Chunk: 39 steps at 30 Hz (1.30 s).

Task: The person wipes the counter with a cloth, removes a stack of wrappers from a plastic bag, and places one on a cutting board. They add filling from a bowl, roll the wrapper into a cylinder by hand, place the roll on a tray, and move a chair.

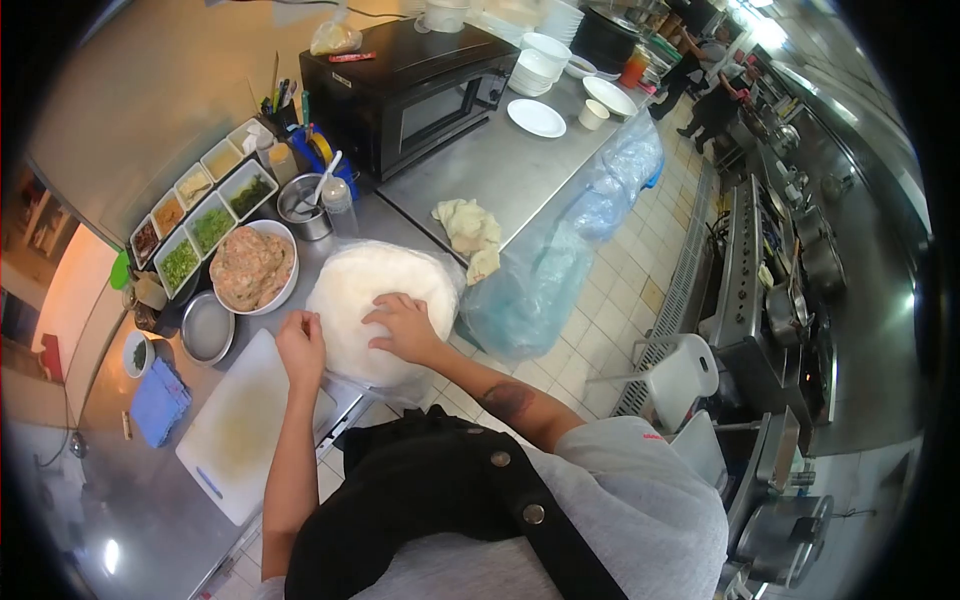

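Observation:
A round stack of thin white wrappers (350,290) lies in clear plastic at the counter edge before me. My right hand (405,328) rests on top of it with fingers spread and bent. At the left rim of the stack, my left hand (302,345) has its fingertips pinched together; what they grip, if anything, is too small to tell. A white bowl of mixed raw minced filling (255,268) stands just beyond. Below my left hand lies a white cutting board (245,430), wet in its middle.
Beside the bowl are a metal dish (208,327), white tubs of chopped greens (211,227) and a metal pot (303,207). A blue cloth (160,402) lies left. Ahead stand a black oven (420,90), a crumpled cloth (470,235) and plastic bags (530,300). Two people (715,100) stand far off.

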{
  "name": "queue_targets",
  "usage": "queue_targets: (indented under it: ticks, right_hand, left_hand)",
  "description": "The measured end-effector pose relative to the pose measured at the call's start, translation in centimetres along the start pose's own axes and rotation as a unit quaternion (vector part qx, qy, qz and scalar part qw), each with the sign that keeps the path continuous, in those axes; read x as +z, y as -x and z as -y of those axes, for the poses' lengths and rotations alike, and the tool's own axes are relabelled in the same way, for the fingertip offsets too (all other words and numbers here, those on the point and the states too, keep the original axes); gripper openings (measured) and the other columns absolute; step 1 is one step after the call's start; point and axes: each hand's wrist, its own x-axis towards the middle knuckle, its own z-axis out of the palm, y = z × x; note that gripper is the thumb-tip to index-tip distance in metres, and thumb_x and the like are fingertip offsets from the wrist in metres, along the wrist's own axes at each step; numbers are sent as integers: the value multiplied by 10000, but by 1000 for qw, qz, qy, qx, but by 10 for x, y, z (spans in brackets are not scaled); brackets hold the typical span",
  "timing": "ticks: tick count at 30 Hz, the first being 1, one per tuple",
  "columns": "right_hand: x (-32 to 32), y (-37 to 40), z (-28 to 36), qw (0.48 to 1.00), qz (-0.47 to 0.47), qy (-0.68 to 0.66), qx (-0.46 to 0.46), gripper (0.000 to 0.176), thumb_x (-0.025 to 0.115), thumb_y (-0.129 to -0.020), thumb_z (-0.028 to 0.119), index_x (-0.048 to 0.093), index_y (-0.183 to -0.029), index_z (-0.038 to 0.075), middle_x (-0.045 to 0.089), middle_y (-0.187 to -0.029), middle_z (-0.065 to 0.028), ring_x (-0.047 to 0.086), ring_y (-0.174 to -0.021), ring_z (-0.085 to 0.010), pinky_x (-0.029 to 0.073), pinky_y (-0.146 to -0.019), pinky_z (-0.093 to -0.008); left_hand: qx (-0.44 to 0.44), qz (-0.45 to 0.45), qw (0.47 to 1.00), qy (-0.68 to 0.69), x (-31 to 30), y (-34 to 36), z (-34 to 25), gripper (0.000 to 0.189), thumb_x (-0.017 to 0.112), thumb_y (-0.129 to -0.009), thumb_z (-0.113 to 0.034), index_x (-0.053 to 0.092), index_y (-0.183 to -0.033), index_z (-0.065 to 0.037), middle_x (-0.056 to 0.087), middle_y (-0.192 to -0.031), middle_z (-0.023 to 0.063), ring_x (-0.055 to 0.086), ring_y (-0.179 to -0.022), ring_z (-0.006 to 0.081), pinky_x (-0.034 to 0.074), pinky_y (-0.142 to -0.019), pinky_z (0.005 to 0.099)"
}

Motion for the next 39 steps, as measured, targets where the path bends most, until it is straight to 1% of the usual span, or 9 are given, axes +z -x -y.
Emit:
queue_targets:
  ticks: [2, 6, 10, 17, 26, 29, 31, 33, 39]
  right_hand:
    - [1, -9, 5, 997, -15, -77, -9, 445, 795, -670, 354, 657, -1027, 128, 563, -1116, -76, 534, -1045, -286, 429, -858, -426]
    - [-3, -24, 38, 954, -17, -296, 43, 373, 798, -703, 310, 629, -932, 68, 611, -956, -114, 620, -827, -258, 494, -752, -347]
    - [30, -31, 27, 946, -84, -292, 113, 244, 738, -754, 169, 591, -849, -1, 634, -722, -115, 635, -628, -185, 504, -584, -329]
    - [7, -36, 21, 789, 26, -565, 241, 242, 538, -955, 232, 650, -950, 18, 644, -881, -28, 605, -771, -110, 545, -683, -299]
    - [-14, -40, -20, 623, -21, -687, 374, 303, 470, -949, 271, 605, -1109, 52, 648, -1031, -72, 627, -936, -209, 529, -825, -390]
    - [-69, -36, -33, 564, -30, -766, 308, 327, 429, -940, 284, 599, -1059, 31, 657, -952, -92, 647, -869, -213, 541, -785, -370]
    - [-88, -43, -32, 582, 11, -747, 321, 329, 427, -945, 270, 596, -1062, 13, 659, -973, -107, 652, -878, -217, 547, -777, -370]
    - [-86, -55, -44, 636, 67, -700, 317, 327, 465, -956, 245, 587, -1105, -19, 662, -997, -104, 653, -856, -193, 555, -733, -346]
    - [-105, -98, -51, 866, 103, -422, 247, 334, 560, -935, 246, 594, -1121, -29, 642, -965, -55, 588, -772, -117, 496, -673, -279]
  left_hand:
    - [-258, 135, 923, 250, 15, -5, 20, 130, 604, -894, -151, 622, -830, -39, 550, -759, 11, 571, -607, 176, 428, -556, 295]
    - [-363, 201, 829, 376, 4, -10, -4, 156, 598, -917, -258, 616, -933, -104, 523, -773, -34, 490, -589, 75, 352, -458, 219]
    - [-412, 212, 756, 463, -12, -9, -33, 259, 592, -918, -253, 598, -1133, -109, 613, -1056, 8, 579, -885, 126, 454, -711, 298]
    - [-370, 179, 771, 487, 9, 24, -26, 329, 632, -894, -281, 574, -1176, -124, 607, -1079, 14, 569, -942, 135, 480, -730, 306]
    - [-407, 88, 880, 228, 14, 28, 5, 304, 704, -777, -132, 570, -1013, 5, 608, -905, 107, 604, -824, 199, 489, -634, 334]
    - [-276, -3, 961, -2, -1, 30, -5, 230, 617, -744, -35, 587, -970, -1, 592, -1003, 143, 600, -831, 290, 487, -701, 383]
    - [132, -61, 988, -57, 2, 19, -25, 215, 593, -716, -21, 581, -931, -18, 549, -1011, 150, 560, -899, 325, 471, -769, 381]
    - [271, 12, 962, 13, 12, 11, -62, 228, 606, -696, -30, 579, -922, -20, 544, -976, 144, 548, -925, 324, 456, -811, 388]
    - [209, 212, 951, -78, 72, -3, -44, 305, 587, -778, -133, 590, -1068, -39, 510, -1241, 147, 501, -1115, 318, 412, -959, 445]
